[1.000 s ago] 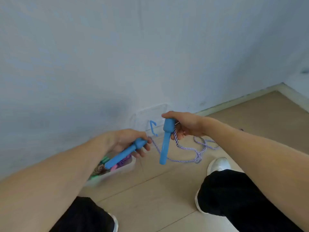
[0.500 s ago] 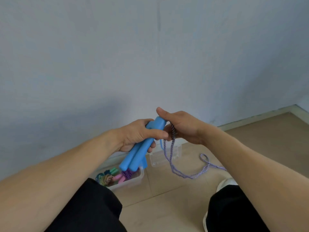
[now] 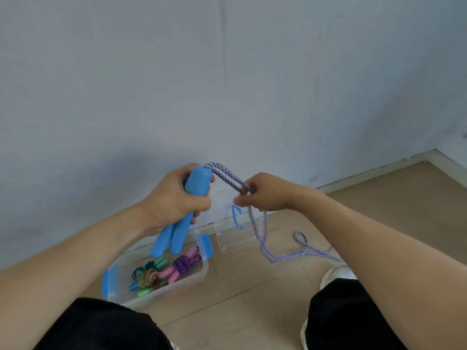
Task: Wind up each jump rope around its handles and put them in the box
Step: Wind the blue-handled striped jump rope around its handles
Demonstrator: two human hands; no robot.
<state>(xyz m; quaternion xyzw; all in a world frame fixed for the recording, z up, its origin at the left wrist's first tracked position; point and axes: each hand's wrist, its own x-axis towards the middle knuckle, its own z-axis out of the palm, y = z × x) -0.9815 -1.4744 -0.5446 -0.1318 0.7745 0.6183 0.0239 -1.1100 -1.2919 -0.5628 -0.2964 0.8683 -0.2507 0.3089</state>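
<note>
My left hand (image 3: 174,200) grips the two blue handles (image 3: 177,231) of a jump rope side by side, their thin ends pointing down toward the box. The purple-and-white rope (image 3: 227,176) runs from the handles' tops to my right hand (image 3: 267,193), which pinches it. From there the rope hangs down and loops on the floor (image 3: 303,251). The clear plastic box (image 3: 202,274) with blue latches sits on the floor below my left hand. It holds a wound pink-handled rope (image 3: 182,263) and a wound green-handled rope (image 3: 149,276).
The clear box lid (image 3: 235,238) with a blue handle lies on the floor by the wall, right of the box. My knees in black trousers and white shoes (image 3: 336,274) are at the bottom. A grey wall stands close ahead, with a corner at the right.
Both handles came together into my left hand. My right hand let go of its handle, moved right and now pulls the rope taut from the handle tops.
</note>
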